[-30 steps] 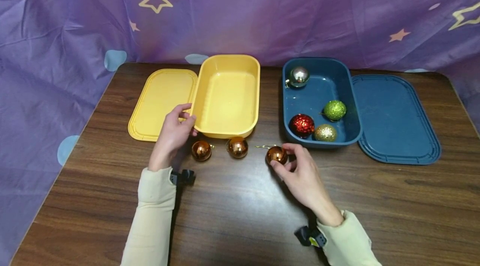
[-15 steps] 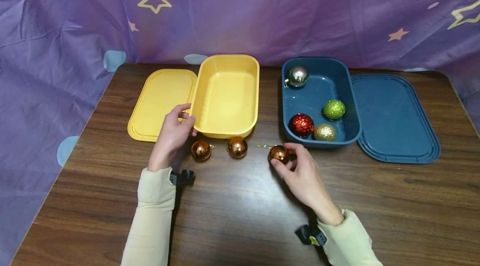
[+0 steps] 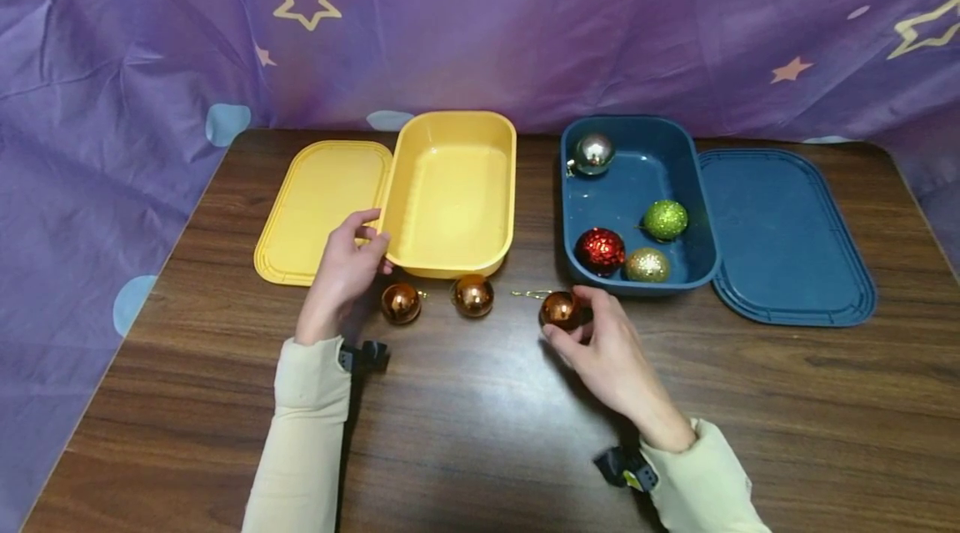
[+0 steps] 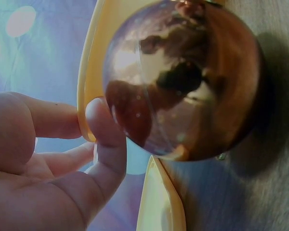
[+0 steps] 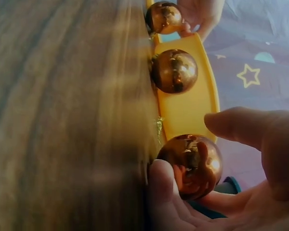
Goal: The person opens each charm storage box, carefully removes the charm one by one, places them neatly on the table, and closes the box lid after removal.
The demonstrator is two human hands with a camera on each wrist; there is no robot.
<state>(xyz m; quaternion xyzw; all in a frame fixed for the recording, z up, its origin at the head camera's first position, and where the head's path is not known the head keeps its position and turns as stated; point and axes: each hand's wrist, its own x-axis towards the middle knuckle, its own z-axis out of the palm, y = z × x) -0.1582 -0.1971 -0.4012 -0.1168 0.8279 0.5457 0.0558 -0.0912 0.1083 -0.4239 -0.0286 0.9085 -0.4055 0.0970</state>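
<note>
My left hand [image 3: 352, 262] pinches the near left corner of a yellow plastic container [image 3: 453, 253], thumb and finger on either side of its rim in the left wrist view. A copper Christmas bauble [image 3: 401, 303] lies on the table beside this hand and looms large in that view. Another copper bauble [image 3: 473, 296] sits before the container's front wall. My right hand [image 3: 611, 358] has curled fingers round a third copper bauble [image 3: 560, 311], low at the tabletop, its gold hanging loop pointing left. In the right wrist view one fingertip [image 5: 161, 175] touches this bauble.
A blue container [image 3: 622, 195] at the back right holds silver [image 3: 594, 154], green [image 3: 666, 220], red [image 3: 600, 251] and gold [image 3: 647, 265] baubles. Flat lids lie outward of the boxes, one yellow [image 3: 330, 199], one blue [image 3: 787, 241]. A purple cloth [image 3: 450, 24] hangs behind the table.
The right-hand copper bauble has shifted slightly to the right, along with my right hand. My left hand keeps its place on the yellow container.
</note>
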